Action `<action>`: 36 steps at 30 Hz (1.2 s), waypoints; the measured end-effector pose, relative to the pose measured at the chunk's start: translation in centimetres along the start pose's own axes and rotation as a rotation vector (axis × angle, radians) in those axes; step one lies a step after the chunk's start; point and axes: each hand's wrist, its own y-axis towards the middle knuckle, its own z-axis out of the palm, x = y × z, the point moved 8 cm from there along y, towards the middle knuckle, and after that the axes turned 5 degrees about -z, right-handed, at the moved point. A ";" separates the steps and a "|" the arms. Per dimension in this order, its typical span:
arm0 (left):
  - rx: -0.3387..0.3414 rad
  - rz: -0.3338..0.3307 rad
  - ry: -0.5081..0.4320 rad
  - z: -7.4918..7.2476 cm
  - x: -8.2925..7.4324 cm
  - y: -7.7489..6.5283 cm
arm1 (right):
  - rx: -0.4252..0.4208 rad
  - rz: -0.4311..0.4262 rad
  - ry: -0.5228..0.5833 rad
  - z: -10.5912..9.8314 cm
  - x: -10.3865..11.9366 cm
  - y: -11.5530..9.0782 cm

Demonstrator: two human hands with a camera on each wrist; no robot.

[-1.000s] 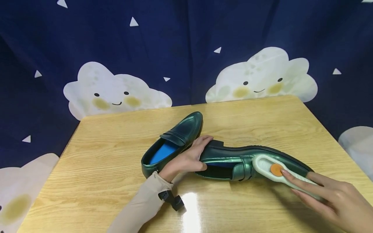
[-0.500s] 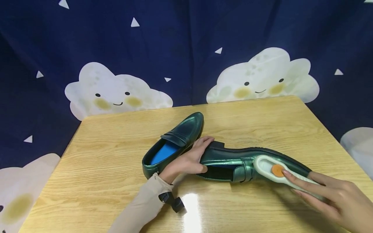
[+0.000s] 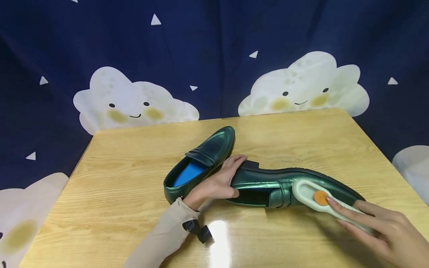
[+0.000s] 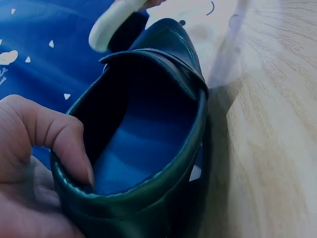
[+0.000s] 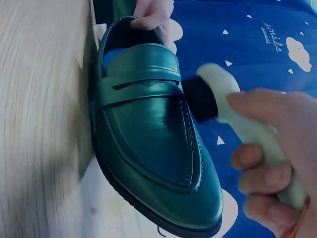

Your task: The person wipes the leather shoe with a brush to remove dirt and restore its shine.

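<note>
In the head view a dark green metallic loafer point(image 3: 256, 177) is tipped on its side, sole edge facing away and toe to the right. My left hand point(image 3: 219, 182) grips its heel; the left wrist view shows the thumb point(image 4: 72, 141) hooked inside the opening, over a blue insole point(image 4: 143, 148). My right hand point(image 3: 385, 227) holds a pale shoe brush point(image 3: 305, 190) by its handle, index fingertip on an orange disc point(image 3: 321, 198) on its back. Dark bristles point(image 5: 199, 98) meet the loafer's side near the strap in the right wrist view.
The matching loafer point(image 3: 214, 149) stands upright on its sole just left of the held one, its heel partly behind the left wrist. Both are on a wooden table point(image 3: 117, 178). A dark blue curtain with clouds point(image 3: 201, 44) hangs behind the table's far edge.
The head view has tilted slightly. Both hands, the brush and the two loafers keep nearly the same places.
</note>
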 end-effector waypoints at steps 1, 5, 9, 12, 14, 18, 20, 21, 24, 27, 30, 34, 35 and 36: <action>-0.003 0.001 -0.002 -0.1 0.0 0.0 | -0.008 0.007 0.020 -0.1 -0.1 -0.1; -0.014 -0.015 -0.012 -0.4 0.3 0.0 | -0.049 0.034 -0.035 -0.1 -0.6 0.1; -0.015 -0.042 -0.039 -0.6 0.6 0.1 | -0.027 0.053 -0.106 0.5 -0.6 0.2; -0.011 -0.050 -0.058 -0.7 0.7 0.1 | -0.023 0.030 -0.023 0.5 -0.3 0.1; -0.016 -0.051 -0.062 -0.8 0.6 0.2 | -0.056 0.026 0.010 0.2 -0.2 0.2; -0.038 -0.054 -0.076 -0.9 0.5 0.3 | -0.096 0.080 -0.068 -0.1 -0.8 0.4; -0.044 -0.060 -0.088 -0.9 0.5 0.3 | -0.089 0.081 -0.096 0.2 -0.9 0.4; -0.042 -0.063 -0.101 -0.9 0.5 0.3 | -0.079 0.078 -0.092 0.4 -0.9 0.3; -0.041 -0.070 -0.126 -0.7 0.6 0.4 | -0.052 0.054 -0.017 0.5 -0.8 0.0; -0.048 -0.077 -0.137 -0.7 0.5 0.5 | -0.066 0.080 0.017 -0.1 -1.1 -0.3; -0.059 -0.080 -0.127 -0.9 0.3 0.5 | -0.113 0.127 -0.045 -0.5 -1.5 -0.3; -0.048 -0.080 -0.125 -0.9 0.2 0.4 | -0.120 0.110 -0.111 0.0 -1.0 -0.1; -0.044 -0.080 -0.126 -0.9 0.1 0.4 | -0.116 0.097 -0.108 0.2 -0.9 -0.1; -0.039 -0.082 -0.133 -0.9 0.1 0.4 | -0.115 0.084 -0.100 0.3 -0.8 -0.1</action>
